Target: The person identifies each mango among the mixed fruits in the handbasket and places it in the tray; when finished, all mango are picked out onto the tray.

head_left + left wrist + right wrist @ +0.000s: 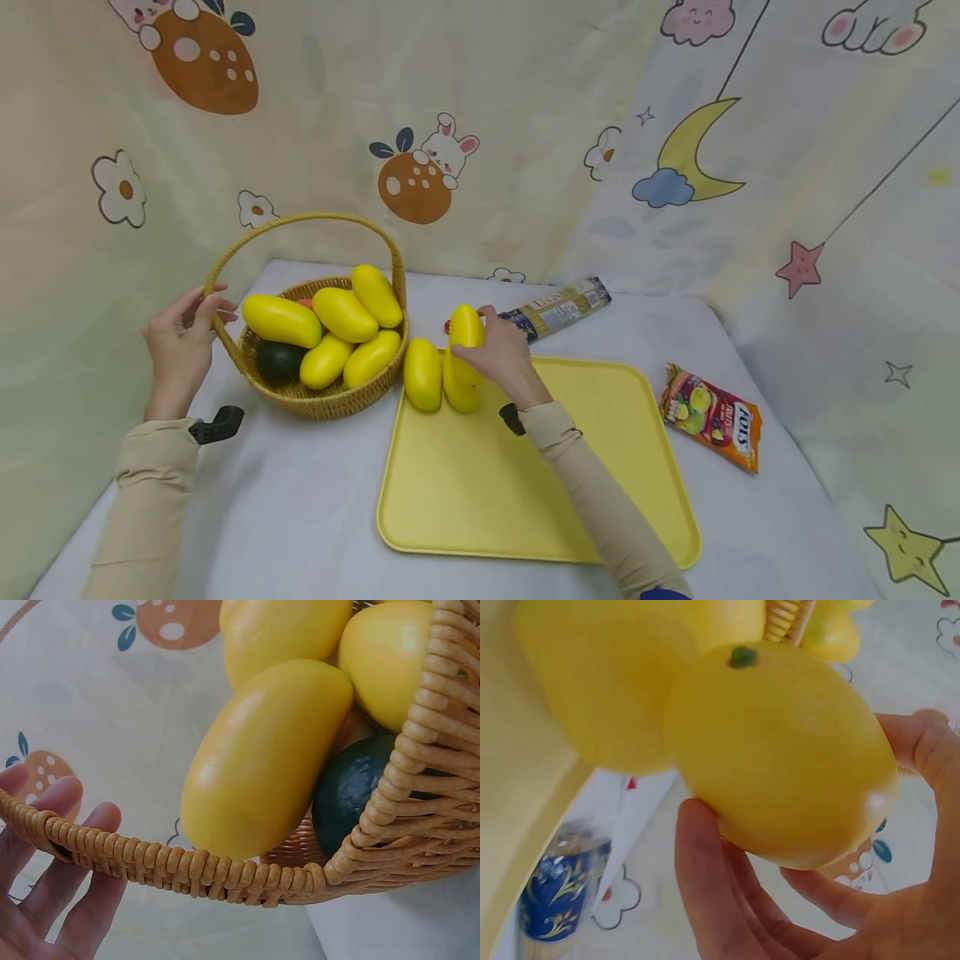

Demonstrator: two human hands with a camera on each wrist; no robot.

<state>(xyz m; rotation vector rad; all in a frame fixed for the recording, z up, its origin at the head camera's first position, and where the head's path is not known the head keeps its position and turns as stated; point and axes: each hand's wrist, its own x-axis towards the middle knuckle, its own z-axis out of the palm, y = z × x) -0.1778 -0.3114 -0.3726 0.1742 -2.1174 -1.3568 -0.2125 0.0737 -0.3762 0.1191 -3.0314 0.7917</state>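
My left hand (180,342) holds the side of the wicker basket's arched handle (225,258); its fingers (97,825) lie behind the woven strip in the left wrist view. Several yellow mangoes (281,321) fill the basket (330,407), along with a dark green avocado-like fruit (280,362) and a partly hidden red item. My right hand (506,354) grips a yellow mango (780,757) between thumb and fingers over the back left of the yellow tray (525,483). Right by it, two more mangoes lie on the tray, one at the left edge (423,375) and one partly beneath the held mango (461,390).
Behind the tray lies a long clear packet (562,310) with blue and gold print, partly hidden by my right hand. An orange snack bag (712,417) rests to the tray's right. A patterned cloth hangs at the back of the white table (300,500).
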